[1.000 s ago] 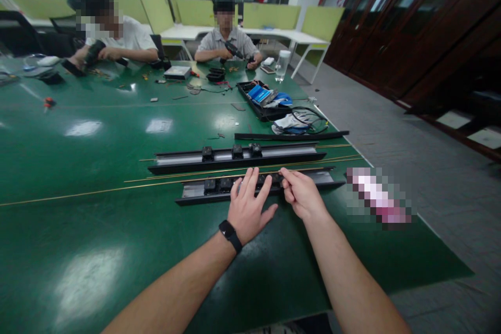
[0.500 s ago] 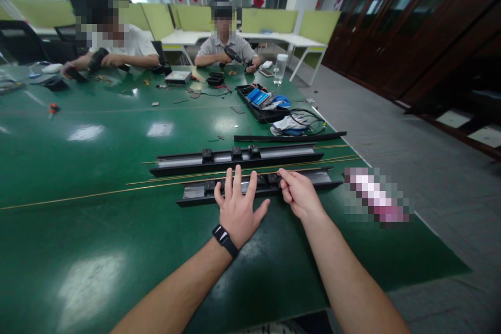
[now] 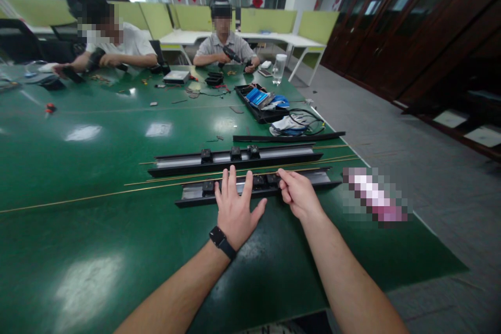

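My right hand (image 3: 299, 193) is closed in a pinch on a long, thin gold-coloured rod (image 3: 78, 200). The rod runs far out to the left, over the nearer black channel rail (image 3: 193, 202). Spread wide, my left hand (image 3: 237, 214) lies palm down at that rail, its fingers reaching across the rail and the rod; whether they press on either I cannot tell. Several black blocks, one of them a left-end block (image 3: 208, 188), sit in the rail's silvery groove, partly hidden by my fingers. Behind it lies a second black rail (image 3: 230, 165) with three blocks.
More thin rods lie between and beside the rails. Beyond them are a black strip (image 3: 289, 137), white gloves with cables (image 3: 291, 125) and a black tray (image 3: 260, 113) of blue items. Two people across the green table (image 3: 117, 271) hold power drills. A blurred-out pinkish item (image 3: 378, 195) lies right.
My left hand has shifted slightly left, uncovering a bit more of a block. My right hand keeps its pinch on the rod. The view has moved slightly.
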Demonstrator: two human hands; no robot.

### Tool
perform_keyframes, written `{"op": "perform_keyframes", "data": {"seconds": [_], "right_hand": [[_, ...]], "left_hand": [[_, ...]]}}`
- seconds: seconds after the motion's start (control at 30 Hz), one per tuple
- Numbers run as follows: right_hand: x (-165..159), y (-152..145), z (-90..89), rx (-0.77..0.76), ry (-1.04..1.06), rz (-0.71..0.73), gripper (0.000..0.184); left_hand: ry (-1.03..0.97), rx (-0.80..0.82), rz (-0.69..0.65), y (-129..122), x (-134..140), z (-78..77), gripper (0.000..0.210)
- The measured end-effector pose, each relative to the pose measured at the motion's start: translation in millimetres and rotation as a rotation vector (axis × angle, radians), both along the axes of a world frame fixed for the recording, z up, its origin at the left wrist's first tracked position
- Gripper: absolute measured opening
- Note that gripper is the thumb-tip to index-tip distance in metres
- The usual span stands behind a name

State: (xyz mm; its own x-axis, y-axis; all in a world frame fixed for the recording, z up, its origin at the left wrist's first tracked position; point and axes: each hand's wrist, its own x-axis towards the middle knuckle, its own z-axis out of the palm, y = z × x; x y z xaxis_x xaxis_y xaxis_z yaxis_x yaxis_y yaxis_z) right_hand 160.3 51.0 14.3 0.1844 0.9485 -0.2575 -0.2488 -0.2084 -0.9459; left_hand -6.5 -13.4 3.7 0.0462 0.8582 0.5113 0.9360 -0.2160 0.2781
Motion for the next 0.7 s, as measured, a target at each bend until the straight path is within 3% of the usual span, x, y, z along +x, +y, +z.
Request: {"op": "perform_keyframes", "data": {"seconds": [0.7], "right_hand": [[-0.6, -1.3, 2.8, 0.006, -0.003, 0.004, 0.04]], "left_hand": [[-0.002, -0.007, 0.031, 2.7, -5.0, 0.4, 0.075]]}}
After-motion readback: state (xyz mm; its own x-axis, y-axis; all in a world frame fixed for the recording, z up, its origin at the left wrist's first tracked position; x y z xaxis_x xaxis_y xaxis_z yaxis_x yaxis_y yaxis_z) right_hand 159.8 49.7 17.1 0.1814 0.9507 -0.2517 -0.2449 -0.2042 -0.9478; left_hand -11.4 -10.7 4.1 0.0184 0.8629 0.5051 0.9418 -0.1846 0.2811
